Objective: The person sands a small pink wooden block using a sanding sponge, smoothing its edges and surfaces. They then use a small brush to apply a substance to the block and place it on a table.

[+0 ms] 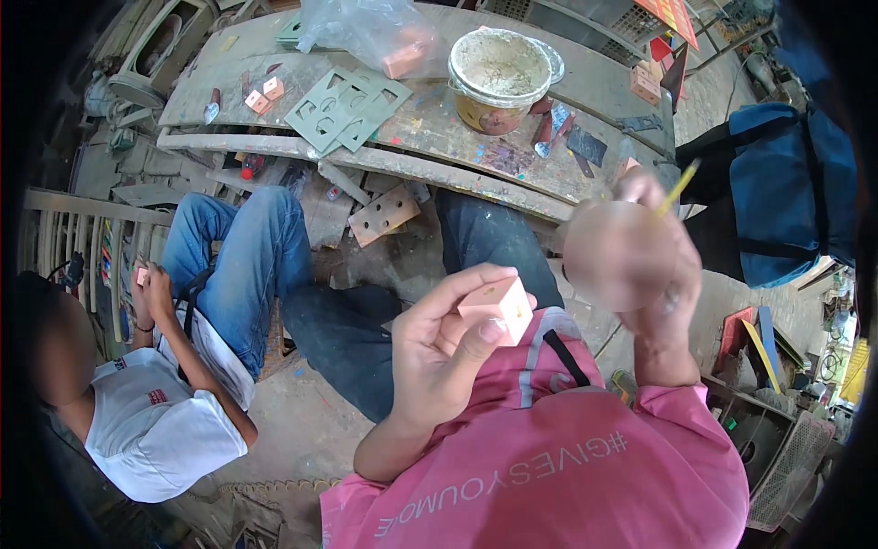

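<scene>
My left hand (445,339) is closed around a small peach-pink block (498,309), with fingers behind it and the thumb across its near corner. Small dark or yellowish spots mark the block's faces. To the right, my right hand (679,265) is raised, its fingers bent round a thin yellow stick (681,183) that juts up past the knuckles. A round blurred patch covers much of that hand's palm side, so whatever else it holds is hidden. The two hands are apart, and the stick does not touch the block.
A paint-stained workbench (494,165) holds a bucket of pale paste (498,78), green cut-out sheets (347,105), small pink blocks (265,94), scrapers (552,128) and a plastic bag (366,32). A co-worker (169,412) sits at left holding a small block. A blue bag (777,192) stands right.
</scene>
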The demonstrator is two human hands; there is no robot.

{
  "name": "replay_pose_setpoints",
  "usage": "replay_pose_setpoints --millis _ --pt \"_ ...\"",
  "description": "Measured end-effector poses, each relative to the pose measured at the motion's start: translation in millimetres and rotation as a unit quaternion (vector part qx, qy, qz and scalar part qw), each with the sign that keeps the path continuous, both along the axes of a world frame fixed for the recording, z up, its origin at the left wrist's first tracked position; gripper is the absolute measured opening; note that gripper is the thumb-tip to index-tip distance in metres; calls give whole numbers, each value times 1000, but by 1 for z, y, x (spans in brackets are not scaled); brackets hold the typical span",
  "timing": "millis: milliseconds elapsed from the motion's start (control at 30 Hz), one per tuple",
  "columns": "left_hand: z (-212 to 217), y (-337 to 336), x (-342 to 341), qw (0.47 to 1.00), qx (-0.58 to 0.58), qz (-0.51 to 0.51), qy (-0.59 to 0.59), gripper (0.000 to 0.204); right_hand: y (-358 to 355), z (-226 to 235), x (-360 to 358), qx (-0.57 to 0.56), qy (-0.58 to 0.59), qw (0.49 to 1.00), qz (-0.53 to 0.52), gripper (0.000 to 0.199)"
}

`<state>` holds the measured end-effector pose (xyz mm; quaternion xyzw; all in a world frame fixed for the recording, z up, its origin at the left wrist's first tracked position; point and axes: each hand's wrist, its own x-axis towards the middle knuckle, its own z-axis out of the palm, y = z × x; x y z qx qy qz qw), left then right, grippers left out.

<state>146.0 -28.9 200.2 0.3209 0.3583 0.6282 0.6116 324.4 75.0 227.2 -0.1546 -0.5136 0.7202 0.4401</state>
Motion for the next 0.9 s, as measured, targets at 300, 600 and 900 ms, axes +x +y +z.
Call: replay_pose_setpoints --millis 300,600,900 --pt "1 0 -5 996 24 8 -83 43 -12 44 16 374 -429 821 -34 18" --pt "16 -6 -5 997 46 -46 -33 50 -17 67 8 546 -422 724 -5 43" --pt "26 -16 -4 994 54 -27 86 41 -23 69 8 579 -401 710 -9 34"
